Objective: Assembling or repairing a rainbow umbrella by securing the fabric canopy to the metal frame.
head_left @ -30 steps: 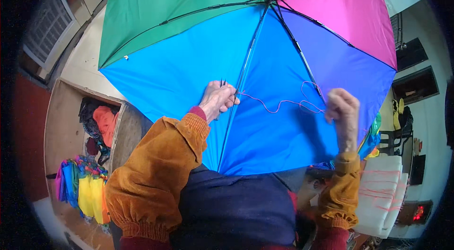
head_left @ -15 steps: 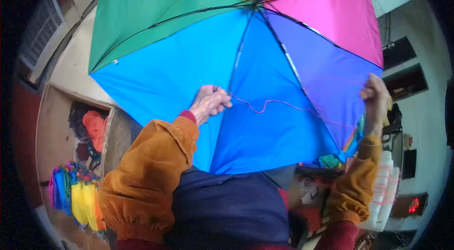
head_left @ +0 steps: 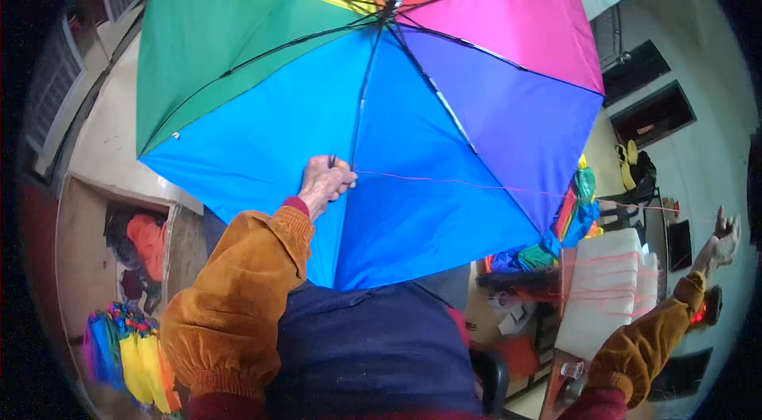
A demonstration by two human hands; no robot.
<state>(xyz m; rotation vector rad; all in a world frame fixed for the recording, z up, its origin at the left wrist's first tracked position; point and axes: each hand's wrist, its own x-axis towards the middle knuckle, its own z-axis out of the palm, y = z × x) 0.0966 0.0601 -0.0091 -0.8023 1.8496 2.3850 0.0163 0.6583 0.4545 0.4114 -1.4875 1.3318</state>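
Overhead, an open rainbow umbrella (head_left: pixel 373 102) fills the view from the person's head, its blue panel turned toward the lap and its dark ribs (head_left: pixel 361 94) fanning out from the hub near the top. The left hand (head_left: pixel 325 180) is closed on the rib that runs down the middle of the blue panel, fingers pinched where a thin red thread (head_left: pixel 476 184) meets the cloth. That thread runs taut to the right, past the canopy's edge, to the right hand (head_left: pixel 724 239), which is flung far out to the side with its fingers drawn together; whether it pinches a needle or only the thread is too small to tell. Both arms wear mustard-coloured sleeves (head_left: pixel 238 301) over dark red cuffs.

Below the right arm stands a white stack (head_left: pixel 603 285) crossed with more red thread, and just beside the canopy's lower right rim lie bright folded umbrellas (head_left: pixel 578 206). More rainbow cloth (head_left: pixel 131 348) is heaped at lower left, on the floor.

Judged from this, the stitch is being drawn tight. Doing it well would mean keeping the left pinch firm on rib and cloth so the panel does not pucker, pulling the thread in a straight line away from the stitch and stopping as the slack goes, since a harder tug could snap the thread or tear the cloth.
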